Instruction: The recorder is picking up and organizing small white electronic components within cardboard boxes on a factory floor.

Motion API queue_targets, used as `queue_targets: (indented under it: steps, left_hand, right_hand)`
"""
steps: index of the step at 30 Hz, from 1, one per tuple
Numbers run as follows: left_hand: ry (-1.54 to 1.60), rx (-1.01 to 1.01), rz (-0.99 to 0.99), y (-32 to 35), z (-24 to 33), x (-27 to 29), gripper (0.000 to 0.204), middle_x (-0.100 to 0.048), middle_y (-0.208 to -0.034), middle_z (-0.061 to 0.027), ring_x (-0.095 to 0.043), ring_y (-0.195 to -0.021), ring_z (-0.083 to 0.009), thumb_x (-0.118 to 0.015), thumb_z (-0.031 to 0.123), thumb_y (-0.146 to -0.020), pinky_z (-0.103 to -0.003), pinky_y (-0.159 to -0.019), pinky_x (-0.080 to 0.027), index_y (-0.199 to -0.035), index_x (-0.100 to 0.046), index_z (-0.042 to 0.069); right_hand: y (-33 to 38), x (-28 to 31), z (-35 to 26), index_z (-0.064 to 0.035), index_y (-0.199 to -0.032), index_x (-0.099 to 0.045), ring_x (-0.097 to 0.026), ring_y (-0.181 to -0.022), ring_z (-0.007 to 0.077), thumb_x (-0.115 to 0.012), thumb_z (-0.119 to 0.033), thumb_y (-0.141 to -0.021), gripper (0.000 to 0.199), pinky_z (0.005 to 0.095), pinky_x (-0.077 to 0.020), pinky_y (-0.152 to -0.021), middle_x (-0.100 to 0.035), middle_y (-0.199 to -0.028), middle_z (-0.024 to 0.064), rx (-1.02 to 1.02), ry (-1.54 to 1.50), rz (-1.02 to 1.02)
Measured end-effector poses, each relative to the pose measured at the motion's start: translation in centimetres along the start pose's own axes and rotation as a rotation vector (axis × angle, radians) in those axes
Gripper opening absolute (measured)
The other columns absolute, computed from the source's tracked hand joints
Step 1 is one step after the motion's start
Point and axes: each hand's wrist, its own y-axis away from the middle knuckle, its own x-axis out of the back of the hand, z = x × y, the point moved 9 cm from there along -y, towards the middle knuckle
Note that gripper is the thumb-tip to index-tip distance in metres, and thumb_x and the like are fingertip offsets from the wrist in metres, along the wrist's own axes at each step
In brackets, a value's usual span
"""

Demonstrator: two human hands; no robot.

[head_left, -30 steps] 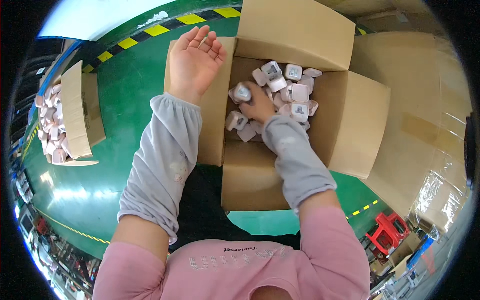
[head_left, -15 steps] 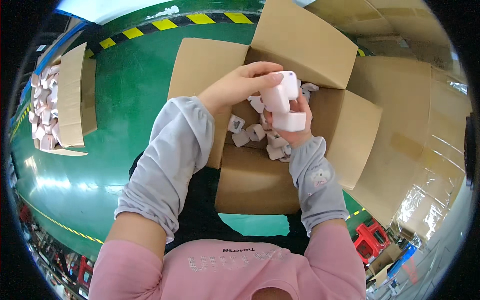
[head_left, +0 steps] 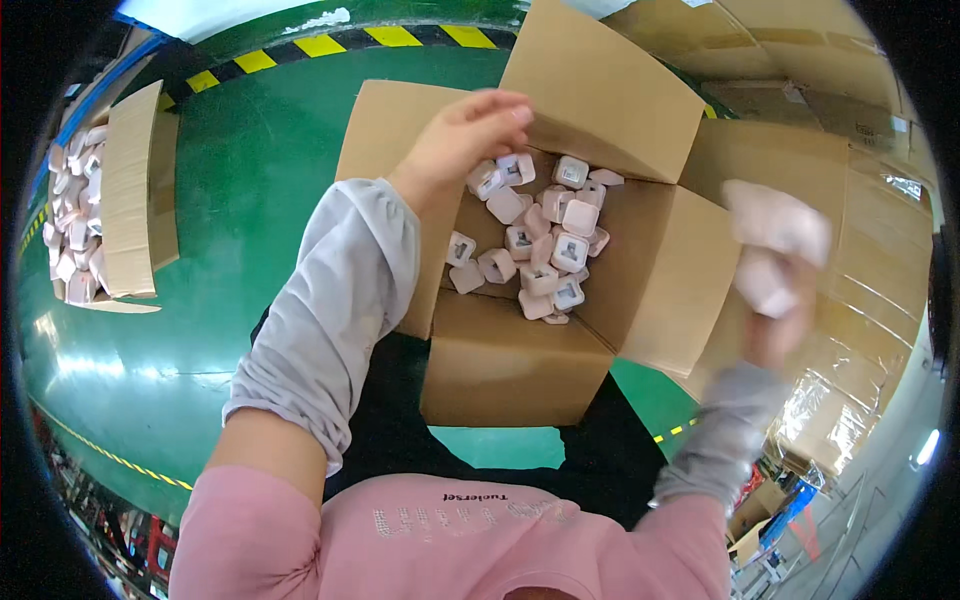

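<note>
- The right hand (head_left: 772, 300) is raised to the right of the open cardboard box (head_left: 520, 355), outside its right flap, and is smeared by motion blur.
- It is closed around a small stack of pale pink square pieces (head_left: 775, 245); at least two show, one above the other, though the blur hides their exact count and detail.
- The left hand (head_left: 465, 135) hovers over the box's upper left corner, fingers loosely curled and together, palm down, holding nothing.
- Inside the box lies a loose heap of matching pieces (head_left: 540, 245): small, rounded-corner squares, white to pale pink, several showing a darker square recess in the middle.
- They lie jumbled, some flat, some tilted on edge, gathered toward the back of the box, with bare cardboard showing toward its near wall.
- The box stands on a green floor (head_left: 230, 220) with all four flaps folded outward.
- Far to the left, a second carton (head_left: 130, 190) holds more of the same pale pieces.
- Both forearms wear grey sleeves over a pink top.
</note>
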Motion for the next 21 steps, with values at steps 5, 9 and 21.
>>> queue_targets:
  steps: [5, 9, 21]
  left_hand:
    - [0.089, -0.042, 0.228, -2.1, 0.0, 2.9, 0.035, -0.057, -0.099, -0.0005, -0.052, -0.086, -0.0091, -0.056, 0.026, -0.087, -0.024, -0.080, -0.041, -0.114, -0.052, 0.005]
    - [-0.084, -0.058, 0.222, -2.9, -2.5, 3.5, 0.032, -0.055, -0.090, 0.0031, -0.047, -0.081, -0.0062, -0.058, 0.025, -0.086, -0.021, -0.078, -0.038, -0.112, -0.054, 0.006]
    - [-0.197, 0.016, 0.268, -1.2, -1.0, 3.1, 0.029, -0.057, -0.097, 0.0017, -0.049, -0.086, -0.0052, -0.057, 0.022, -0.086, -0.021, -0.080, -0.037, -0.110, -0.056, 0.005]
  right_hand:
    - [7.8, 23.4, -26.1, 0.0094, -0.100, -0.060, -0.063, -0.087, 0.0232, -0.062, -0.023, -0.082, 0.037, 0.0261, -0.0502, -0.071, -0.066, -0.093, 0.0161, 0.541, 1.040, 1.147]
    - [9.0, 51.3, -30.7, 0.0029, -0.109, -0.057, -0.061, -0.089, 0.0211, -0.057, -0.036, -0.084, 0.046, 0.0285, -0.0488, -0.074, -0.063, -0.101, 0.0114, 0.010, 0.770, 0.998]
    - [-1.2, 1.1, 2.7, -0.0041, -0.108, -0.057, -0.056, -0.098, 0.0234, -0.059, -0.024, -0.082, 0.033, 0.0359, -0.0454, -0.084, -0.059, -0.102, 0.0127, 0.188, 0.942, -0.050]
